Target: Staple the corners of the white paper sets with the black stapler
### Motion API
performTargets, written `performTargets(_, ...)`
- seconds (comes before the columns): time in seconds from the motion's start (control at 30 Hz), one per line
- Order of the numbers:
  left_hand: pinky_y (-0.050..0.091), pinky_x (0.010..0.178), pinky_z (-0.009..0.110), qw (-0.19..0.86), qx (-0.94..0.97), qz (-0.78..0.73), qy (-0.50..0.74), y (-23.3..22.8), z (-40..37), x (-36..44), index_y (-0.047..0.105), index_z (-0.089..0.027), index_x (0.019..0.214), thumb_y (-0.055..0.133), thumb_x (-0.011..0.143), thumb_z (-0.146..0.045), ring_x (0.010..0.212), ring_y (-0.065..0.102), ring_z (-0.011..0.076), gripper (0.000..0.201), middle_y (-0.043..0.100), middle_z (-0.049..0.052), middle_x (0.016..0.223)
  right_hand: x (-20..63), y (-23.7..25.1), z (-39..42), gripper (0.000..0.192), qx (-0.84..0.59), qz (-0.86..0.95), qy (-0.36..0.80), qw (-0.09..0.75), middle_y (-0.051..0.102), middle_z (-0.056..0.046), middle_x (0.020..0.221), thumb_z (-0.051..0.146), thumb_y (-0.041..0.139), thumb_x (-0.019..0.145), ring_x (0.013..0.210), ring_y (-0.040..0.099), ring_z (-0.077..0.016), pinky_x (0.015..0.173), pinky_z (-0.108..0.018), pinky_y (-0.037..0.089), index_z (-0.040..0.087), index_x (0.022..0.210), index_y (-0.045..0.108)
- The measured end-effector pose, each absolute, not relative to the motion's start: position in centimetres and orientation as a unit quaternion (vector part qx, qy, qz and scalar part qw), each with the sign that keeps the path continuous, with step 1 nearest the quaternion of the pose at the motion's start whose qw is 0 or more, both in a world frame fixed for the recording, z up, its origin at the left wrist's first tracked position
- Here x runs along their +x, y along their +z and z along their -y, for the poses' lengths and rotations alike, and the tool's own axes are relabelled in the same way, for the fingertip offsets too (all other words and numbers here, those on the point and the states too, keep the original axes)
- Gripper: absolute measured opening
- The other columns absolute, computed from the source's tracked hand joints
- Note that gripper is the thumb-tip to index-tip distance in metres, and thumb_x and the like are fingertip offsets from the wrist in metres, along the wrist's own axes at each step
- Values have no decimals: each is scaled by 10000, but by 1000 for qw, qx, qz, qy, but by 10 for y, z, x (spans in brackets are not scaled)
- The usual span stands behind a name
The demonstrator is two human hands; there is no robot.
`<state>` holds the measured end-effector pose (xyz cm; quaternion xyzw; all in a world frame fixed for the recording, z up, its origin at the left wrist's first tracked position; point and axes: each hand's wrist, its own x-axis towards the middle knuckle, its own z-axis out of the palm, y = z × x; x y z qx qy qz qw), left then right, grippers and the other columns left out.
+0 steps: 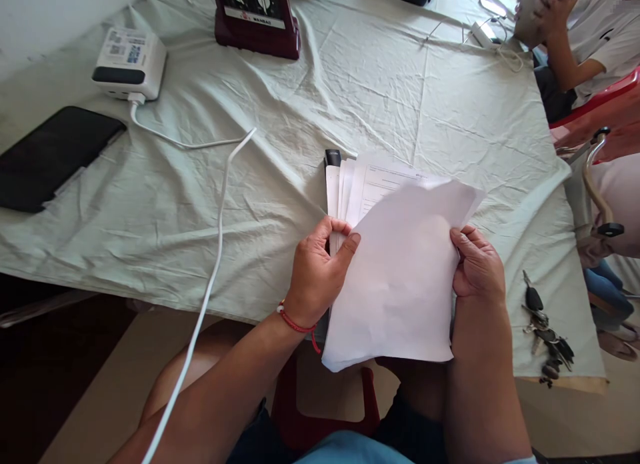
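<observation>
The sheet [395, 291] is lying over the papers [371, 184], its 6 o'clock end reaching past the edge of the cloth [360, 104]. The left hand [320, 267] is pinching its 9 o'clock edge, thumb on top; whether it is gripping the papers too, I cannot tell. The right hand [477, 264] is pinching the 3 o'clock edge, thumb and fingers closed. From the sheet, keys [547, 341] are lying at 4 o'clock, a white box [133, 63] sitting at 10.

Had paper sheets [395, 284] over the near edge of the tablecloth [375, 97], keys [541, 321] to their right, phone [57, 159] at left, corded box [131, 63] just beyond, dial unit [257, 27] at far side.
</observation>
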<state>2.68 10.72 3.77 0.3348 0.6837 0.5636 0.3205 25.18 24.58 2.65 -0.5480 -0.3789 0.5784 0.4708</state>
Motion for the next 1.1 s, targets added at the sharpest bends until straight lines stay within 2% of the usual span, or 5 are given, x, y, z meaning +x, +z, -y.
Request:
performTargets(0.17, 399, 617, 268, 335, 306, -660, 599, 35, -108, 30, 592, -247, 974, 743, 898, -280, 588, 414, 106, 172, 520, -65, 733, 251, 27, -246, 469, -550, 376, 577, 473, 793, -6, 859, 340, 997, 520, 723, 732, -183, 733, -343, 650, 212, 882, 728)
performTargets(0.5, 628, 955, 386, 464, 174, -540, 680, 36, -114, 28, 300, -301, 1592, 797, 787, -216, 1056, 783, 231, 950, 766, 48, 1187, 253, 25, -246, 461, -537, 389, 590, 461, 797, -10, 905, 371, 989, 579, 784, 757, -197, 778, -358, 655, 220, 913, 708)
performTargets(0.67, 640, 923, 411, 584, 140, -480, 639, 46, -112, 21, 718, -159, 1127, 925, 686, -336, 982, 789, 283, 519, 815, 86, 1026, 253, 27, -244, 481, -532, 388, 599, 455, 797, -5, 898, 379, 1010, 549, 765, 737, -183, 733, -324, 638, 226, 889, 706)
performTargets(0.9, 618, 858, 401, 617, 114, -483, 611, 48, -112, 15, 795, -149, 846, 964, 569, -243, 889, 774, 279, 338, 816, 76, 867, 253, 30, -241, 440, -517, 402, 618, 434, 774, 16, 853, 378, 1017, 599, 709, 687, -118, 655, -219, 585, 217, 903, 743)
performTargets(1.1, 613, 758, 392, 657, 115, -462, 585, 47, -111, 13, 808, -155, 840, 964, 575, -243, 772, 756, 257, 320, 804, 70, 808, 258, 32, -241, 540, -506, 434, 621, 412, 816, -61, 1042, 525, 988, 665, 877, 774, -219, 778, -331, 661, 218, 1057, 780)
